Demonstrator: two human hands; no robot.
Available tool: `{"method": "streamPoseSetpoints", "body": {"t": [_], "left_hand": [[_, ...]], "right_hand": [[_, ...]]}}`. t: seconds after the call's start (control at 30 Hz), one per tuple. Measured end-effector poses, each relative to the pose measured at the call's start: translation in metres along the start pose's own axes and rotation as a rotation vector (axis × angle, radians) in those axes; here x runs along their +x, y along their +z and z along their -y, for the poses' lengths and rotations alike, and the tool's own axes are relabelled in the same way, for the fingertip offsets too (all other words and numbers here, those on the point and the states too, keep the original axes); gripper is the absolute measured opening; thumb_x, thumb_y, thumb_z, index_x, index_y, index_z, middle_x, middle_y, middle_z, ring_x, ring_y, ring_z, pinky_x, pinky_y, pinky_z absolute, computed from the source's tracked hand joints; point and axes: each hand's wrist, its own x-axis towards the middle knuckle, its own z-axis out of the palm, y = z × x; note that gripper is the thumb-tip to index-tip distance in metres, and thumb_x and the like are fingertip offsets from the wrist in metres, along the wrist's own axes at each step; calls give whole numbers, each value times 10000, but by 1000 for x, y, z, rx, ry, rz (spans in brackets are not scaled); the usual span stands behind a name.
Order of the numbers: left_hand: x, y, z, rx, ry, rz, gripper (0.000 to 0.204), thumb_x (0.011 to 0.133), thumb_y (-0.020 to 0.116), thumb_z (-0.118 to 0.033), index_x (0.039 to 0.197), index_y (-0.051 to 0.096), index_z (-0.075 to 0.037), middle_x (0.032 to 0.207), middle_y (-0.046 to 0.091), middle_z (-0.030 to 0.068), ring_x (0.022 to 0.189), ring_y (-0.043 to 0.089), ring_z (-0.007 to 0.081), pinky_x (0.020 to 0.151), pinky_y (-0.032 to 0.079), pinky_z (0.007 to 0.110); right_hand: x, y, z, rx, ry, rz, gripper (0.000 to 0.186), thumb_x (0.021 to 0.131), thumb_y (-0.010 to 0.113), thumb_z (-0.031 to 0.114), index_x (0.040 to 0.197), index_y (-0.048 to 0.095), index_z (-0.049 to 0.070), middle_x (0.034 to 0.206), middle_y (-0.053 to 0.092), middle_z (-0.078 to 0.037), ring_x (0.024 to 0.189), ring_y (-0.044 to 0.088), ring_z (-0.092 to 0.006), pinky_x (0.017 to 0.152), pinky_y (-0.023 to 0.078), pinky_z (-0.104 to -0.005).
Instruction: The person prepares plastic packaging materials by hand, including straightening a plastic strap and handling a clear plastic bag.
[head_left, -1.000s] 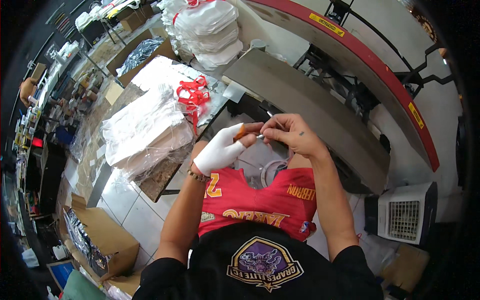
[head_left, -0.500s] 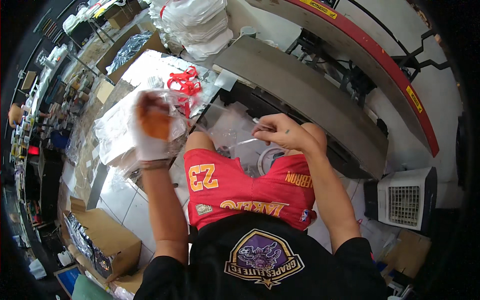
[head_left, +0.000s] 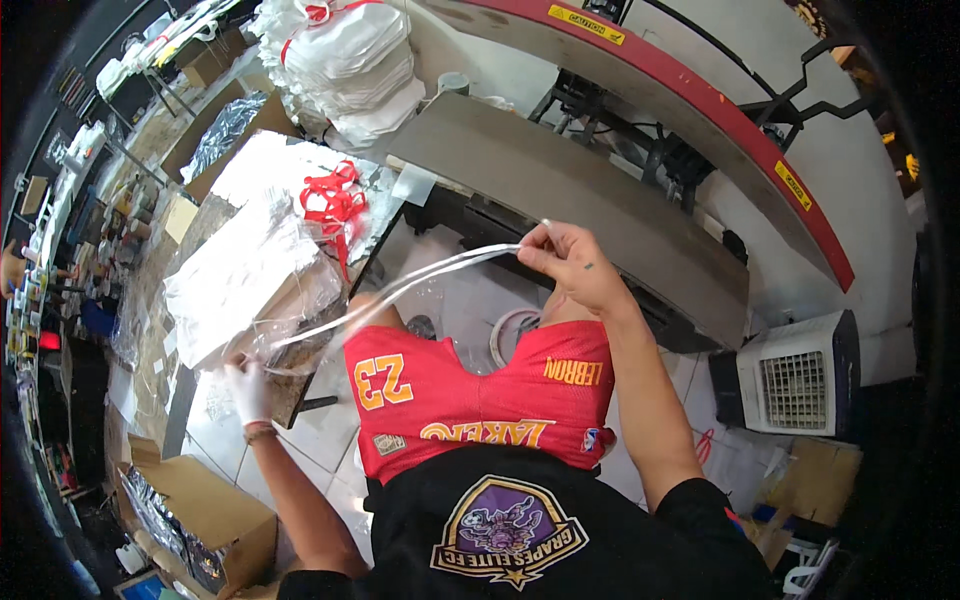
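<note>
A looped white strap (head_left: 445, 265) is stretched in a curve across the space above my knees. Its right end is pinched between the thumb and fingers of my right hand (head_left: 572, 268), with a short tip standing up past them. My left hand (head_left: 248, 388), in a white glove that leaves the fingertips bare, closes on the strap's other end beside the near corner of the work table. Motion blurs the strap near that hand. Next to it lies a stack of white fabric (head_left: 235, 275) with clear plastic film. A tangle of red straps (head_left: 335, 205) rests beyond the stack.
A large heat press with a grey bed (head_left: 590, 185) and a raised red upper plate (head_left: 700, 90) stands ahead and right. White bundles (head_left: 350, 75) are piled behind the table. An air cooler (head_left: 795, 380) is at right, an open cardboard box (head_left: 205, 505) at lower left.
My left hand has dropped down and left from above the fabric stack. The white strap now spans between both hands, and my right hand has shifted slightly right.
</note>
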Motion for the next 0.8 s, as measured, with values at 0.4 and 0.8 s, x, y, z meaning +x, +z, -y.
{"method": "streamPoseSetpoints", "body": {"t": [0.4, 0.8], "left_hand": [[-133, 108, -247, -419, 948, 314, 483, 762, 738, -49, 1203, 546, 6, 1088, 636, 152, 972, 638, 251, 819, 498, 322], [-137, 114, -237, -298, 1012, 316, 157, 803, 702, -65, 943, 656, -11, 748, 603, 120, 630, 618, 252, 548, 473, 326]], "right_hand": [[7, 47, 45, 242, 89, 175, 128, 868, 676, 104, 929, 649, -5, 807, 611, 23, 764, 544, -39, 681, 443, -203], [0, 26, 16, 417, 323, 294, 134, 878, 663, 185, 909, 651, 55, 736, 583, 24, 507, 399, -13, 422, 261, -189]]}}
